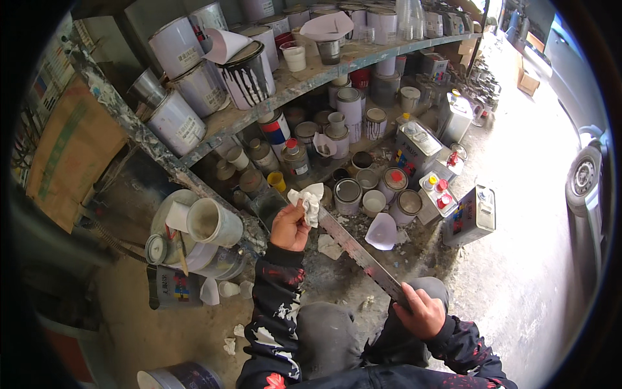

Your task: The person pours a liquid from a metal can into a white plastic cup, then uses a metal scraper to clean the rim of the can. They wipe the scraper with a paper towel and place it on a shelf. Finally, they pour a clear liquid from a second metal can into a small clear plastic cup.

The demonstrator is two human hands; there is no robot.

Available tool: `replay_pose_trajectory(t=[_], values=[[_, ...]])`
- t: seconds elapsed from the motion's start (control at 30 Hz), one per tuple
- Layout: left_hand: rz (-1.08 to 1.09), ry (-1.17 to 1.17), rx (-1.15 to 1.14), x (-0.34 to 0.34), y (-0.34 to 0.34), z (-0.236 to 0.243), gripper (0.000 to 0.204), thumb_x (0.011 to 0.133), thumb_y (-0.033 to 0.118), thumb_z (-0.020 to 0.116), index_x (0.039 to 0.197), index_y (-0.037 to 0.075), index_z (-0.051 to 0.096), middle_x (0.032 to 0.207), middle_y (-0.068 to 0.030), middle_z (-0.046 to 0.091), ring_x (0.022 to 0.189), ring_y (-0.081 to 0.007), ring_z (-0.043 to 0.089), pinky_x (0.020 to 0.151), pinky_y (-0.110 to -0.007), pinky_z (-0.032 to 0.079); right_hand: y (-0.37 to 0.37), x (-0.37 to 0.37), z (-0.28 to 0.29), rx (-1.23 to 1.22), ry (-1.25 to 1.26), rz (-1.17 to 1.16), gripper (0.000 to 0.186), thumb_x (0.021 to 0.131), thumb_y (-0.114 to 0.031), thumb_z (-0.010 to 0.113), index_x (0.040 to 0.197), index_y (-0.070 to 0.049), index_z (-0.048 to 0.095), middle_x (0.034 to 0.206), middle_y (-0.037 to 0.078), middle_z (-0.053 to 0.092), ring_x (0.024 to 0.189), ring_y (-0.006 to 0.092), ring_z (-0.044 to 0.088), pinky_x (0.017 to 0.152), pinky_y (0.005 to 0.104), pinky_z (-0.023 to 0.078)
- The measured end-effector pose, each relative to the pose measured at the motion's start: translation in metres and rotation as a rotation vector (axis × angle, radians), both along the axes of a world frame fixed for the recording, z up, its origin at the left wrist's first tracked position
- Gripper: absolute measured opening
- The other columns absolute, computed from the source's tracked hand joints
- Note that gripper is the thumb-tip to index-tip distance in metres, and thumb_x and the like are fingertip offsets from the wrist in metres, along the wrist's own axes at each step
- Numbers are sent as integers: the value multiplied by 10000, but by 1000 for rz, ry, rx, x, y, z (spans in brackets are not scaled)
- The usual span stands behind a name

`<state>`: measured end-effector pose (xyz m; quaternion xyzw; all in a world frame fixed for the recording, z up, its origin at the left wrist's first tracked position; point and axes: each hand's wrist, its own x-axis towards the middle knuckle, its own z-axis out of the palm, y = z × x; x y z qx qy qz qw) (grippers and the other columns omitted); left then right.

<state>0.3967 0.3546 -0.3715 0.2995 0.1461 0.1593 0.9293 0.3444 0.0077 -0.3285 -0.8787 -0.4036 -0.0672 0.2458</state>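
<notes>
My left hand is closed on a crumpled white paper wipe, held up in front of the lower shelf. In my right hand is the near end of a long flat metal ruler, with the thumb laid along it. The ruler slants up and left from that hand, and its far end reaches close to the wipe. Whether the wipe touches the ruler, I cannot tell. Dark stains mark the ruler's face. Both hands are above my bent knees.
Paint-splashed shelves hold many cans; a dripped can stands on the upper shelf. Open tins and rectangular metal cans crowd the floor ahead. A white bucket sits at left on a larger tub. A vehicle wheel is at far right.
</notes>
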Motion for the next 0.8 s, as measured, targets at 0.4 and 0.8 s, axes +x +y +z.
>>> replay_pose_trajectory(t=[0.4, 0.8], values=[[-37, 20, 382, -29, 19, 22, 221, 993, 150, 510, 1120, -8, 599, 994, -67, 673, 840, -142, 640, 759, -272, 507, -42, 6, 10, 167, 16, -103, 520, 727, -134, 755, 1197, -9, 569, 736, 108, 587, 561, 301, 600, 465, 364, 492], [-408, -220, 105, -53, -63, 1, 255, 976, 120, 525, 1184, -22, 563, 1107, -98, 633, 1000, -189, 609, 863, -329, 480, 27, 18, -18, 891, 1953, 286, 538, 919, -269, 561, 1329, 62, 458, 716, 25, 494, 490, 84, 383, 432, 246, 282]])
